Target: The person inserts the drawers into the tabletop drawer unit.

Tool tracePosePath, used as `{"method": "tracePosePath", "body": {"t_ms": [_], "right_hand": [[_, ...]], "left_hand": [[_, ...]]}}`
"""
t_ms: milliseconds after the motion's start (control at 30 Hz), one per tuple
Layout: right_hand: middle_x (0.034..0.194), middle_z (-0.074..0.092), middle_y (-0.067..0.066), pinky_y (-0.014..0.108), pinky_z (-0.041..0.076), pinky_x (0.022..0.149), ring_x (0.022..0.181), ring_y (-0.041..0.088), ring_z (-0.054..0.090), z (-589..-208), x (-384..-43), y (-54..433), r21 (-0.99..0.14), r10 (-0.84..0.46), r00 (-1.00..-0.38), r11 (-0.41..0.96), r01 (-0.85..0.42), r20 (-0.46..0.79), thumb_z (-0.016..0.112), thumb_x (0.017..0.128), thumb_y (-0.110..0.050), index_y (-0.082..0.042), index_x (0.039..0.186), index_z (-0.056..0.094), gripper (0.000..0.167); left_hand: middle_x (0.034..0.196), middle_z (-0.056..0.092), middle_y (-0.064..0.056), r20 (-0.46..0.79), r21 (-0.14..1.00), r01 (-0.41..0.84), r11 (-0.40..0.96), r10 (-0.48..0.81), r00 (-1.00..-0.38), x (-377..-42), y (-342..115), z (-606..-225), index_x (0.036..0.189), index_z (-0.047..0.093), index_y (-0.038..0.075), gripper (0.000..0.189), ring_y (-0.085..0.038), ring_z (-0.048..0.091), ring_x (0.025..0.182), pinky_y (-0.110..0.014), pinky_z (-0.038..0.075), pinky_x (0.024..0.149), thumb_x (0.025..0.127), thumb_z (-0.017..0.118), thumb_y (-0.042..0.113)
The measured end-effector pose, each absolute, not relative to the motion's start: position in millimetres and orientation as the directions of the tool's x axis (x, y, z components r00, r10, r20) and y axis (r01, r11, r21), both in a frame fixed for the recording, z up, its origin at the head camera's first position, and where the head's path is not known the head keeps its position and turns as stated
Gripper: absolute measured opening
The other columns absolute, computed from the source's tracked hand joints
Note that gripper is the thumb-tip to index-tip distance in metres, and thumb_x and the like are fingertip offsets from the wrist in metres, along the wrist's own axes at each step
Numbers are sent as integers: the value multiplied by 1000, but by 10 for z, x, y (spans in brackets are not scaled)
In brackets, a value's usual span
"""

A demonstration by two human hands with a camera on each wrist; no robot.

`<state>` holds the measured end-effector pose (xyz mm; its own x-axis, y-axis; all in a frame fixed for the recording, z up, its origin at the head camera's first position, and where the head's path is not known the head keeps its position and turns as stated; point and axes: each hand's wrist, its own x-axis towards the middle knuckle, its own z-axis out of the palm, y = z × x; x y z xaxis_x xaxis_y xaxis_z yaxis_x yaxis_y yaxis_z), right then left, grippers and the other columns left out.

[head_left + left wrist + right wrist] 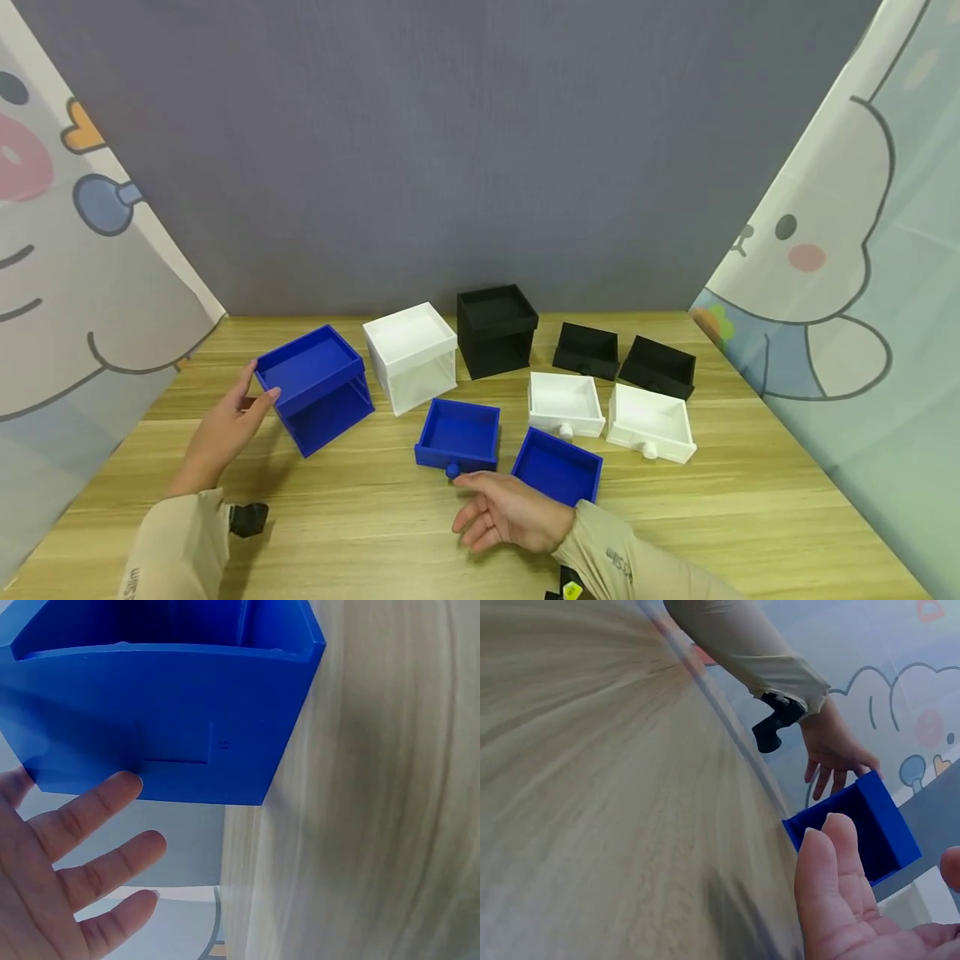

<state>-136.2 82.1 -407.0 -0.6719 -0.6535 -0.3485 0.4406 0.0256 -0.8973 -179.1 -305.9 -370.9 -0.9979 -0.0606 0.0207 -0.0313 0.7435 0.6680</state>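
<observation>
On the left of the table stands a blue box (309, 367) with an open front and a shallow recessed top. My left hand (228, 429) is at its left side, thumb by the near top corner and index finger by the far one. In the left wrist view, the other fingers (112, 862) stretch out loosely beside the box. My right hand (513, 510) hovers before two blue drawers, holding nothing, its fingers loosely bent. Its thumb tip is right by the round knob of one blue drawer (459, 429). The forearm side overlaps the other blue drawer (557, 467).
A white box (412, 346) and a black box (497, 321) stand behind, both open-fronted. To the right lie two white drawers (565, 400) with round knobs and two black drawers (587, 346). A grey panel (465, 167) rises along the table's back edge, with printed cloth on both sides.
</observation>
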Motion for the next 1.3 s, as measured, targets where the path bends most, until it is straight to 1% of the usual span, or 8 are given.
{"method": "tracePosePath", "body": {"t_ms": [300,400,467,567,633,733,1067,1300], "right_hand": [[73,63,0,23,51,59,59,8,61,-4118,-1447,742,-880,-626,-672,47,473,-395,43,98,-26,5,131,44,46],[73,63,1,24,51,59,58,8,60,-4140,-1446,696,-875,-613,-677,49,481,-407,43,99,-26,4,125,45,39],[77,62,2,24,52,60,59,9,60,-4159,-1438,665,-873,-587,-704,10,488,-400,43,100,-24,1,118,45,32],[81,59,3,24,52,63,62,10,61,-4190,-1438,619,-863,-534,-758,-97,496,-375,43,101,-20,-2,110,44,21],[82,57,4,24,53,66,65,10,61,-4206,-1441,592,-857,-490,-798,-175,484,-351,44,101,-17,-1,109,44,18],[82,57,4,24,52,68,68,10,61,-4219,-1455,551,-849,-446,-832,-245,468,-330,44,101,-15,0,108,45,16],[75,59,-1,21,52,66,66,6,62,-4278,-1508,455,-835,-356,-884,-349,426,-303,43,103,-14,4,108,41,18],[78,56,2,22,53,66,65,9,61,-4318,-1529,394,-829,-249,-923,-413,376,-295,45,102,-14,1,108,37,18]], "left_hand": [[130,41,-42,23,712,-22,701,-55,-998,-1801,-3071,-3754,153,-9,14,78,-58,40,116,-66,37,84,101,37,49],[131,40,-42,15,715,-27,698,-53,-998,-1796,-3082,-3760,153,-11,15,78,-59,39,117,-66,36,85,100,36,49],[132,40,-43,9,715,-33,698,-56,-998,-1797,-3090,-3765,153,-11,16,79,-59,39,117,-66,36,85,100,36,50],[132,39,-43,2,717,-44,696,-66,-998,-1802,-3096,-3773,153,-10,17,79,-58,39,118,-66,36,85,100,36,51],[133,39,-42,2,719,-49,694,-73,-997,-1804,-3091,-3777,154,-8,17,79,-57,39,119,-67,36,86,99,37,52],[133,39,-42,4,712,-50,700,-76,-997,-1810,-3083,-3779,155,-6,17,79,-56,40,119,-67,36,86,99,38,53],[136,37,-41,-10,701,-50,712,-61,-998,-1815,-3046,-3745,154,-9,17,80,-58,37,121,-69,34,87,99,36,54],[141,30,-40,12,704,-46,708,-76,-997,-1777,-3019,-3736,154,-6,15,78,-58,40,120,-69,34,87,100,36,51]]}}
